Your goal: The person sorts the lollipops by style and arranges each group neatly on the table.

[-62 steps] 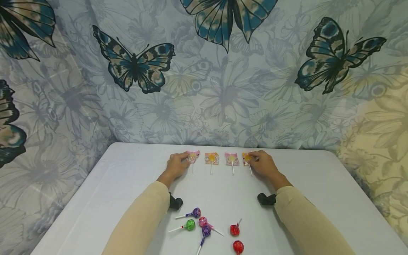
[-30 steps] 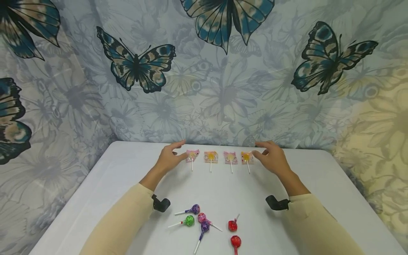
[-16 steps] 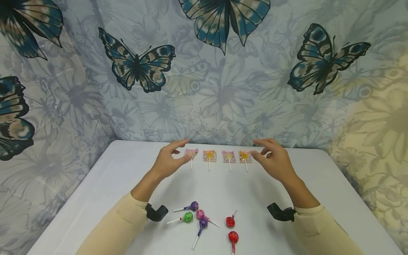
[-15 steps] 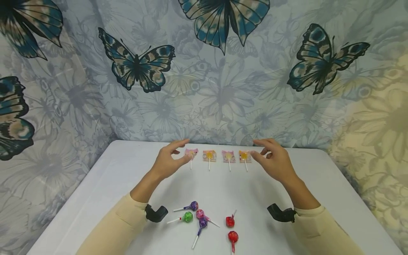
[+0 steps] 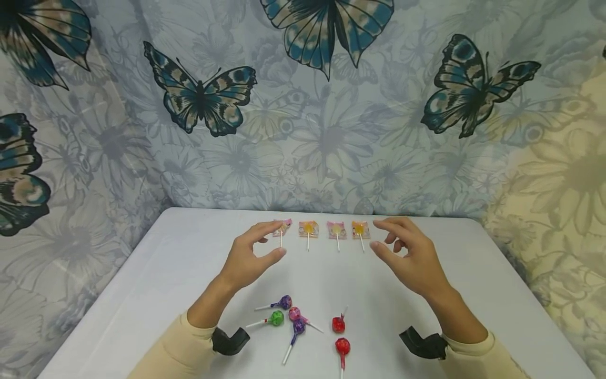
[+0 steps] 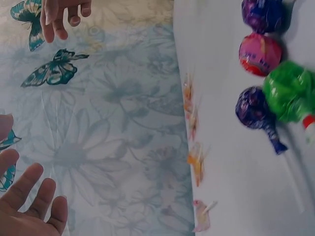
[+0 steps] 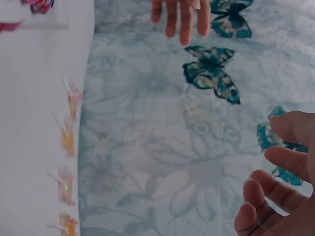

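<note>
A person holds both hands up over the white table (image 5: pixel 473 279). The left hand (image 5: pixel 247 260) has its thumb and forefinger well apart, with nothing between them, and from the head view its forefinger overlaps a pink-wrapped flat lollipop (image 5: pixel 284 225); the wrist view shows the two apart. The right hand (image 5: pixel 416 260) mirrors it, thumb and forefinger spread, the other fingers gently bent, near an orange-wrapped flat lollipop (image 5: pixel 358 228).

Those two are the ends of a row of four along the middle of the table's far edge, sticks pointing away from that edge. Between them lie a second orange packet (image 5: pixel 309 228) and a second pink packet (image 5: pixel 336 230), all spaced apart.

Well back from the far edge, between the forearms, sit the round lollipops. Toward the table's left edge are a purple one (image 5: pixel 285 302), a green one (image 5: pixel 276 318), a pink one (image 5: pixel 294 313) and another purple one (image 5: pixel 299 326) just beside the pink. Toward the right edge are two red ones, the upper red (image 5: pixel 338 325) and the lower red (image 5: pixel 343 346).
</note>
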